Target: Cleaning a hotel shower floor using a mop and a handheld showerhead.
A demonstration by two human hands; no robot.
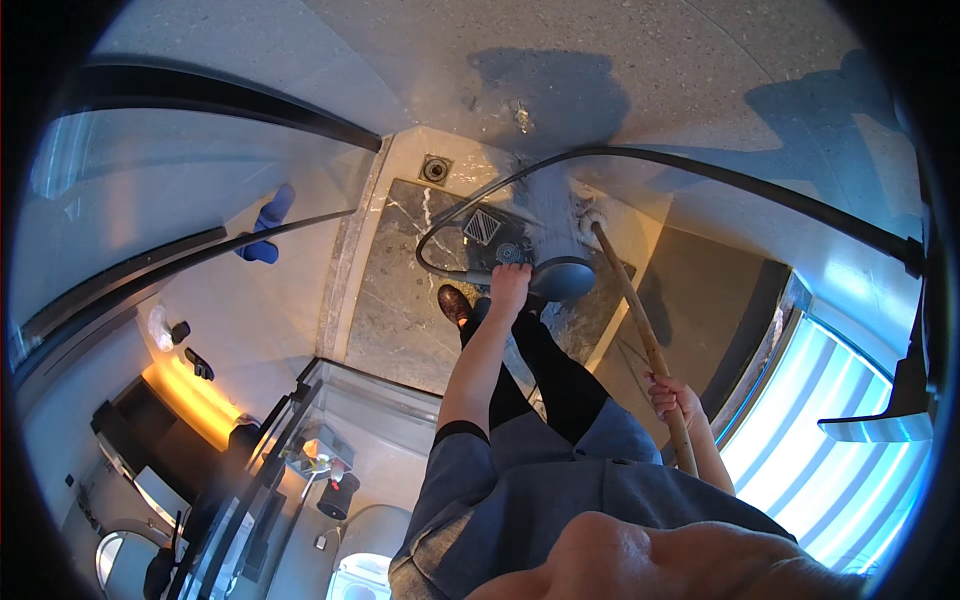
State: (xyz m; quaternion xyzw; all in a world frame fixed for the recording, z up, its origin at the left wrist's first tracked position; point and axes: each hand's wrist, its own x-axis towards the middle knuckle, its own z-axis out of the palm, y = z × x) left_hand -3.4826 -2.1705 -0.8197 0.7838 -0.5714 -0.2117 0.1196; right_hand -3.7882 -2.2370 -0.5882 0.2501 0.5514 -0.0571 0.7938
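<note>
My left hand (511, 286) grips the handle of a dark handheld shower head (562, 279), from which water sprays toward the base of the stone wall. Its black hose (450, 217) loops up and arches away to the right. In my right hand (673, 399) is a long wooden pole (637, 307), held slanting down to the floor. The pole's pale, fibrous-looking end (591, 219) rests near the foot of the wall, just right of the spray. Between the wall and my feet, a striped drain grate (482, 226) and a round perforated strainer (508, 253) lie on the wet floor.
A square floor drain (436, 169) lies near the corner. The raised shower curb (349, 277) and glass panels stand at left, with blue slippers (268, 225) beyond. A dark ledge (720, 292) runs at right below a bright window (810, 442). A toilet (360, 574) shows at the bottom.
</note>
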